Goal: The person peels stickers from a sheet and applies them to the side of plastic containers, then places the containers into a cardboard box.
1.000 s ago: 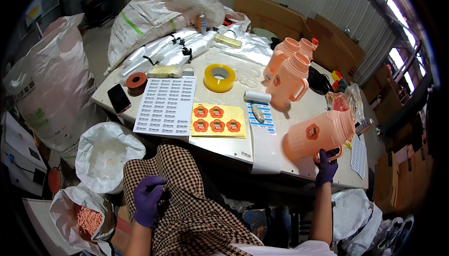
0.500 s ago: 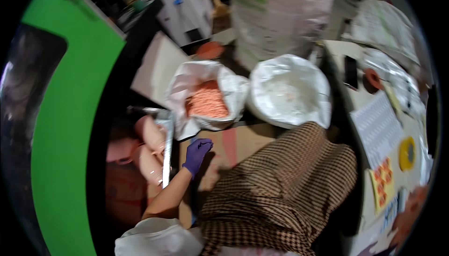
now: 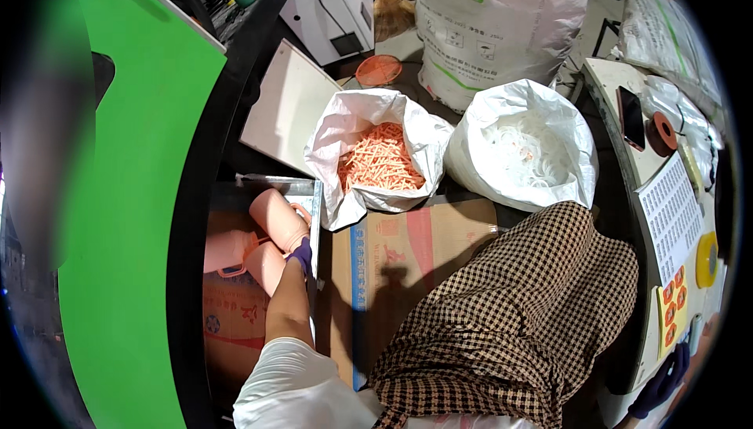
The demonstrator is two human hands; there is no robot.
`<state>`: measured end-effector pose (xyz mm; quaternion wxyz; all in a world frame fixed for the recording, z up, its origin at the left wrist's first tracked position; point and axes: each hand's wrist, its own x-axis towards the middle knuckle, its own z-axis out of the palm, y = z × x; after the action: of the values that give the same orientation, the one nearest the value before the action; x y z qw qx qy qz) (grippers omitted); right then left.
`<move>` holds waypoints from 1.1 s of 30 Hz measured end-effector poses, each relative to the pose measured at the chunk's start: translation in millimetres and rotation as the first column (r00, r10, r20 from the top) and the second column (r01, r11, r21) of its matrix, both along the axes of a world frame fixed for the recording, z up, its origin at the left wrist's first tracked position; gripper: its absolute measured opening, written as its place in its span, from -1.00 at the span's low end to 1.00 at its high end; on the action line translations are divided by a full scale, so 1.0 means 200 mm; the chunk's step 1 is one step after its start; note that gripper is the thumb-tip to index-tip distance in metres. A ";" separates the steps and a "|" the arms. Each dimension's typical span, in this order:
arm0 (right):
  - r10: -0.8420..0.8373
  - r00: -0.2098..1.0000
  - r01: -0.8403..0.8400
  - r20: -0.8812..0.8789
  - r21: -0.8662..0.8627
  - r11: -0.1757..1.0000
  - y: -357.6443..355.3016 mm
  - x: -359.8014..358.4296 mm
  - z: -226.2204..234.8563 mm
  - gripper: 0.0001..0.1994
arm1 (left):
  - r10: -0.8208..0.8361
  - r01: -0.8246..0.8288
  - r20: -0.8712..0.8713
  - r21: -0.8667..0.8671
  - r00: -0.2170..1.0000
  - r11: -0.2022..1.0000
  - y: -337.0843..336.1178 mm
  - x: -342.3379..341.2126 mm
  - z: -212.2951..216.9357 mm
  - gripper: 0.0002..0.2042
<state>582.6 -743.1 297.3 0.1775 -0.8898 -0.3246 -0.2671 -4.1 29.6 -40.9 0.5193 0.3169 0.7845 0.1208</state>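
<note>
My left hand (image 3: 300,256), in a purple glove, reaches into a metal-edged bin (image 3: 315,217) at the left. It touches the lower end of a pink mug (image 3: 274,216) lying on its side; its fingers are mostly hidden there. A second pink mug (image 3: 265,264) lies right beside that hand, and another pink mug (image 3: 226,250) with a handle rests farther left. At the lower right edge, my right hand (image 3: 663,382) in a dark purple glove is by the side table, its fingers too unclear to read.
Ahead stand a white sack of orange-pink strips (image 3: 382,158) and a white sack of clear rings (image 3: 529,150). A tall sack (image 3: 498,29) rises behind. Flattened cardboard (image 3: 392,272) lies before me. The right table (image 3: 620,147) holds a phone, tape and papers.
My left hand has moved left, from over the cardboard into the bin against the pink mugs. The view has shifted, and my gloved right hand shows more at the lower right.
</note>
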 end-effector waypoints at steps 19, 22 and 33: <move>0.598 0.791 -0.557 -0.130 0.253 0.791 0.91 -0.36 0.06 -0.60 | 0.066 0.831 -0.957 0.210 0.282 -0.514 -0.45 0.26 1.48 -0.79; 0.713 0.636 -0.679 -0.294 0.226 0.699 1.16 -0.44 0.18 -0.61 | -0.363 0.606 -0.868 0.497 0.339 -0.621 -0.79 0.78 1.75 -0.80; 0.645 0.392 -0.374 -0.656 0.527 0.764 1.62 -0.49 -0.06 -0.58 | -0.895 0.117 -0.446 0.889 0.005 -0.443 -1.30 1.78 1.61 -0.45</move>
<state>484.4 -420.0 286.2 0.5087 -0.7253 -0.4217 0.1932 351.7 -231.3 281.7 0.3658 0.8766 -0.1209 0.2884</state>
